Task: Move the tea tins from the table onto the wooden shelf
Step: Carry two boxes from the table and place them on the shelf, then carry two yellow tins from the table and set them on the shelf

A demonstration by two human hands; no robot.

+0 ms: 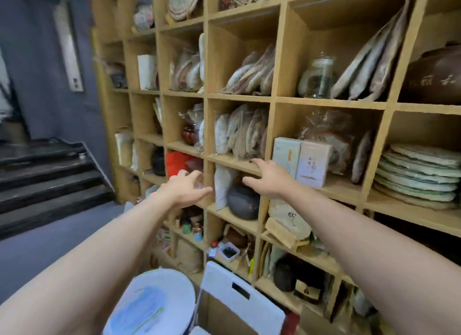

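- I am looking through the head camera at a tall wooden shelf [239, 97] of pale square compartments, filling most of the view.
- Both bare arms are reaching forward toward the shelf's middle rows.
- Left hand [185, 188]: the grip is spread, fingers loosely curled and apart, holding nothing; it is hovering in front of the upright between a compartment with something red [177, 162] and the one to its right.
- Right hand [268, 178]: the grip is also spread and empty, fingertips [254, 161] lying at the front edge of the shelf board above a dark round pot [243, 202].
- Two pale upright rectangular tea boxes [301, 161] are standing side by side at the front of the compartment just right of the right hand, near it; I cannot tell whether the hand is touching them. Whether they are tin or card I also cannot tell.
- Behind those boxes, a brown wrapped cake in clear film [331, 132] is leaning.
- A stack of flat round greenish-white tea cakes [419, 175] is sitting in the next compartment to the right.
- A clear glass jar with a lid [319, 76] is standing one row higher.
- Low in the view, a white round lidded container [154, 302] and a white panel with a slot handle [239, 294] are lying near the shelf's foot.
- Dark steps [47, 175] are rising at far left.
- The frame is blurred, so small labels are unreadable.
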